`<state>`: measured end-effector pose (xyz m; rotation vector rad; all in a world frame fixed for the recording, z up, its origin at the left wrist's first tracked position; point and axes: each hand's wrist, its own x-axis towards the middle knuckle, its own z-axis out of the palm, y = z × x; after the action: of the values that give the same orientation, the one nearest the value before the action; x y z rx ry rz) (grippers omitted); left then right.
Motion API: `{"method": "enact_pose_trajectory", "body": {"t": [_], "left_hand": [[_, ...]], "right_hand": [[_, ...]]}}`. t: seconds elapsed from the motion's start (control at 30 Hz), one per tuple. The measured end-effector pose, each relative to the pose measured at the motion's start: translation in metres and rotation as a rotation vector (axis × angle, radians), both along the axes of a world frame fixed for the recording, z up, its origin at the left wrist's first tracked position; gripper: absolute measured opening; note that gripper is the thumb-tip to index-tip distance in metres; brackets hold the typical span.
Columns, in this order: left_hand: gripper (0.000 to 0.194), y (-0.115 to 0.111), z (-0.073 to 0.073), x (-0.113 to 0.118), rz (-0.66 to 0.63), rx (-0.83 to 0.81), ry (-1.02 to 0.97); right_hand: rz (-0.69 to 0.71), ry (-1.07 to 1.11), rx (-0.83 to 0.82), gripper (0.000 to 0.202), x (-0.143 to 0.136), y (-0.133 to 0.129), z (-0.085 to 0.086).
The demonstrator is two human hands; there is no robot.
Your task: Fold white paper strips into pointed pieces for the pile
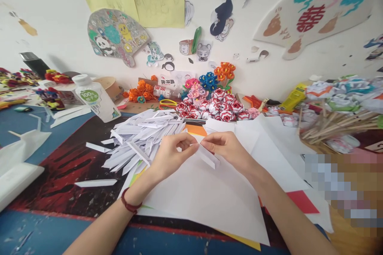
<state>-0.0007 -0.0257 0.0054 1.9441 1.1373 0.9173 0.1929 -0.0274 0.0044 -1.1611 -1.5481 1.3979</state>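
Note:
A folded white paper strip is pinched between my two hands, above a large white sheet of paper. My left hand, with a dark red band on its wrist, holds one end between thumb and fingertips. From the other side my right hand grips the strip near the same end, its thumb and forefinger pressed together. The strip's free end slants down to the right. To the left of my left hand lies a big heap of folded white paper strips. The white sheet lies under both hands.
Red-and-white paper flowers stand behind my hands, near orange and blue flowers. A white bottle is at the left. Loose sheets and a bundle of wooden sticks lie to the right. Behind is a decorated wall.

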Motion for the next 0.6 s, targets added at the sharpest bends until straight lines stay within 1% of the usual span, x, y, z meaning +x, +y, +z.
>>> {"method": "enact_pose_trajectory", "body": {"t": [0.17,0.3,0.47,0.6], "left_hand": [[0.018,-0.0017,0.0006,0.0009,-0.013,-0.005,0.026],[0.017,-0.0033,0.0012,0.0015,-0.015,-0.022,0.021],[0.019,-0.0041,0.0009,0.0021,-0.042,-0.047,0.013],[0.018,-0.0034,0.0009,0.0027,-0.037,-0.062,0.007]], "right_hand": [[0.015,-0.040,0.015,0.034,0.0026,0.0042,-0.0046],[0.060,-0.046,0.037,0.034,0.0053,0.0060,-0.0057],[0.119,-0.052,0.009,0.036,0.0084,0.0071,-0.0066],[0.140,-0.048,0.054,0.033,0.0080,0.0072,-0.0074]]}}
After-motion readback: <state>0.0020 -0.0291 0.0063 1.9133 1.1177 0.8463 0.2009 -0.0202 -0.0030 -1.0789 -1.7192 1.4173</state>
